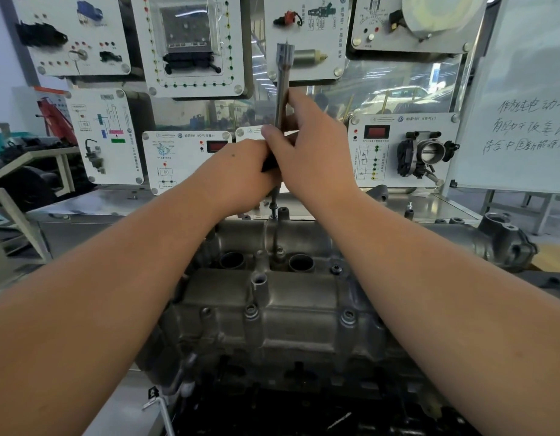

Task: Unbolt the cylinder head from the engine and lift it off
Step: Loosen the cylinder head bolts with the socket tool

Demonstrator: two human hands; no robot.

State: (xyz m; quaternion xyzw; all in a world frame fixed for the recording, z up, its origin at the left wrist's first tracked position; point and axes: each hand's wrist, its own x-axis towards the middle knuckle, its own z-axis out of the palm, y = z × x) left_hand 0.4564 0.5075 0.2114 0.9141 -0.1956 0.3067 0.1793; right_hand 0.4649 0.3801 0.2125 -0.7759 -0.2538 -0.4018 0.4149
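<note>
The grey metal cylinder head (272, 313) lies on the engine in the lower middle of the head view, with round bores and bolt heads along its top. A long steel wrench (283, 77) stands upright above it. Its thin shaft (275, 228) runs down into a recess between two bores. My left hand (241, 174) grips the wrench's dark lower handle. My right hand (310, 146) holds the bar just above, fingers wrapped round it. Both hands touch each other. The bolt under the shaft's tip is hidden.
A display wall of white training panels (190, 45) stands close behind the engine. A throttle body (426, 155) is mounted at right, beside a whiteboard (524, 105). A hex key (162, 410) lies at the lower left by the engine. A torx bolt (335, 269) sits right of the bores.
</note>
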